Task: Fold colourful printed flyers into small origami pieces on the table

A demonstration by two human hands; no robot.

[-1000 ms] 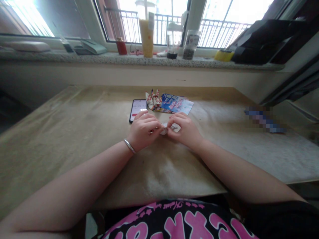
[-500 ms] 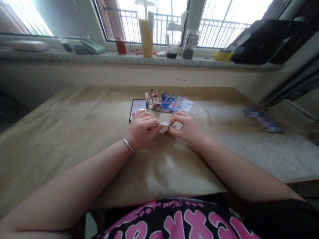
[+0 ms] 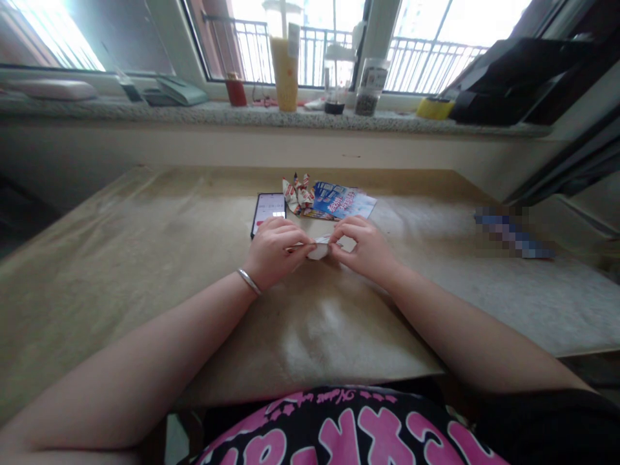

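Note:
My left hand [image 3: 275, 252] and my right hand [image 3: 362, 248] pinch a small folded piece of white paper [image 3: 320, 248] between their fingertips, just above the table. Part of the paper is hidden by my fingers. Close beyond my left hand lies a smartphone [image 3: 268, 214] with its screen lit. A folded figure of red-and-white printed paper [image 3: 297, 195] stands past my fingertips, next to blue printed paper sheets [image 3: 341, 201].
A table covered in creased tan paper [image 3: 145, 303] spans the view. A pixelated object [image 3: 513, 232] lies at its right. Beyond, a granite windowsill [image 3: 232, 115] holds a yellow bottle [image 3: 283, 74], jars and other items.
My hands have shifted only slightly. The white paper has turned a little between my fingers, and its folded edge now shows further left.

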